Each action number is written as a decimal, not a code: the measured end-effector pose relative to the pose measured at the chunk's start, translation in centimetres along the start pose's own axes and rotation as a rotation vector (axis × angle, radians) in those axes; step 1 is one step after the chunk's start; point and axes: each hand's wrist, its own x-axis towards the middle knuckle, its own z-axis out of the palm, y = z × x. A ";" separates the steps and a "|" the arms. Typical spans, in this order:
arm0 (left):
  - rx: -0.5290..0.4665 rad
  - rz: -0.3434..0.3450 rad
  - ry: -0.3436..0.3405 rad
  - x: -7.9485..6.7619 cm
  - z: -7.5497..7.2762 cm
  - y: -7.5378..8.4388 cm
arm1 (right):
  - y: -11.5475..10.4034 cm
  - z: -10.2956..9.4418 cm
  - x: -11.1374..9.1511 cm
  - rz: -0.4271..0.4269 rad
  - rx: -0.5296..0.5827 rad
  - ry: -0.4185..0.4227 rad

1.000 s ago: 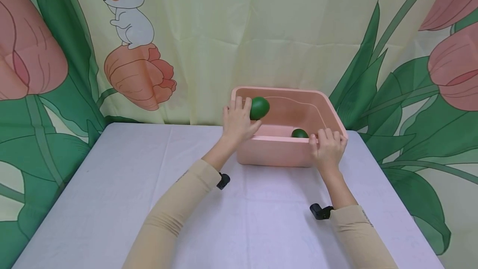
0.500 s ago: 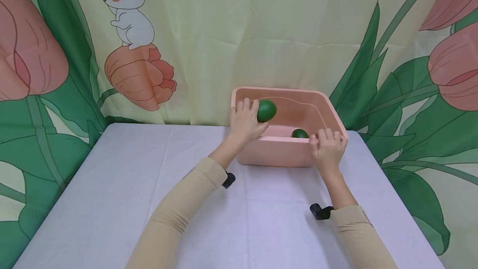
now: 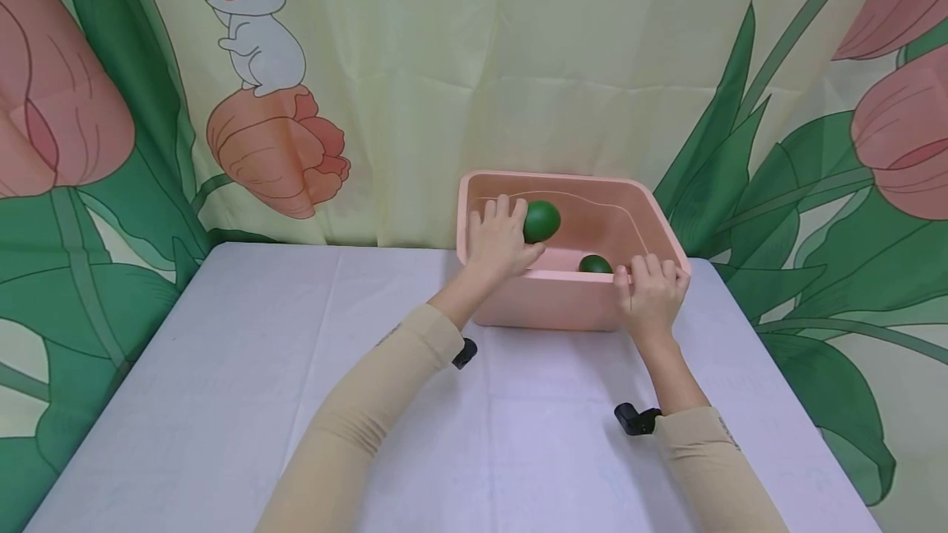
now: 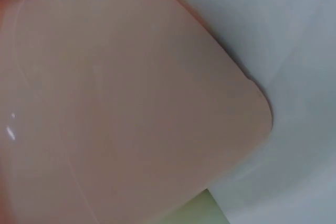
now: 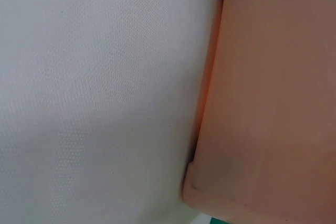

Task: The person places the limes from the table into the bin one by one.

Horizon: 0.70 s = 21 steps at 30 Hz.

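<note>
A pink plastic bin (image 3: pixel 544 304) stands at the back of the table. Over its left half, my left hand (image 3: pixel 500 238) holds a smooth dark green egg-shaped fruit (image 3: pixel 542 222), thumb below and fingers along its left side. A second green fruit (image 3: pixel 595 264) lies inside on the bin floor, partly hidden by the front wall. My right hand (image 3: pixel 652 294) grips the bin's rim at the front right corner. The bin's outer wall (image 4: pixel 152 103) fills most of the left wrist view. Its side (image 5: pixel 268 98) also shows in the right wrist view, without the hand.
A white cloth (image 3: pixel 370 303) covers the table. Close behind the bin hangs a pale yellow curtain (image 3: pixel 400 105) printed with a rabbit, tulips and leaves. A small black wrist camera (image 3: pixel 637 419) sits at the right sleeve, another (image 3: pixel 464 353) at the left.
My left hand has moved right with the green fruit, from the bin's left rim further over its inside. The right hand, the bin and the second fruit have stayed put.
</note>
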 end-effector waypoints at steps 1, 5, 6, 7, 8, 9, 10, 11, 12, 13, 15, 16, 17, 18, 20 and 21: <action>-0.001 0.001 -0.003 0.1 0.1 0.1 | 0.0 0.0 0.0 -0.001 -0.002 0.004; -0.006 0.006 -0.021 0.3 0.1 0.4 | 0.1 0.2 0.0 0.001 0.004 0.026; -0.002 0.007 -0.028 0.4 0.1 0.5 | 0.2 0.3 0.0 0.000 0.007 0.030; -0.004 0.008 -0.033 0.4 0.1 0.6 | 0.2 0.3 0.0 0.000 0.008 0.031; -0.002 0.009 -0.040 0.5 0.1 0.7 | 0.2 0.3 0.0 0.000 0.008 0.031; -0.002 0.009 -0.046 0.5 0.1 0.7 | 0.2 0.3 0.0 0.000 0.007 0.028; 0.001 0.007 -0.052 0.5 0.1 0.8 | 0.2 0.3 0.0 -0.001 0.006 0.026; -0.001 0.006 -0.057 0.5 0.1 0.9 | 0.2 0.3 0.0 0.000 0.005 0.025; 0.000 0.005 -0.059 0.6 0.1 1.0 | 0.2 0.3 0.0 -0.001 0.004 0.025; -0.004 0.004 -0.061 0.6 0.1 1.1 | 0.2 0.3 0.0 -0.002 0.004 0.025; -0.008 0.000 -0.070 0.7 0.2 1.2 | 0.2 0.3 0.0 -0.003 0.002 0.025; -0.010 -0.003 -0.077 0.7 0.2 1.3 | 0.2 0.3 0.0 -0.003 0.001 0.025; -0.014 -0.006 -0.084 0.7 0.3 1.4 | 0.2 0.3 0.0 -0.004 0.002 0.027; -0.015 -0.009 -0.091 0.8 0.4 1.5 | 0.3 0.3 0.0 -0.005 0.001 0.025; -0.008 -0.014 -0.107 0.9 0.5 1.6 | 0.3 0.3 -0.1 -0.004 -0.002 0.024; -0.009 -0.017 -0.112 0.9 0.6 1.7 | 0.4 0.3 -0.1 -0.004 -0.003 0.024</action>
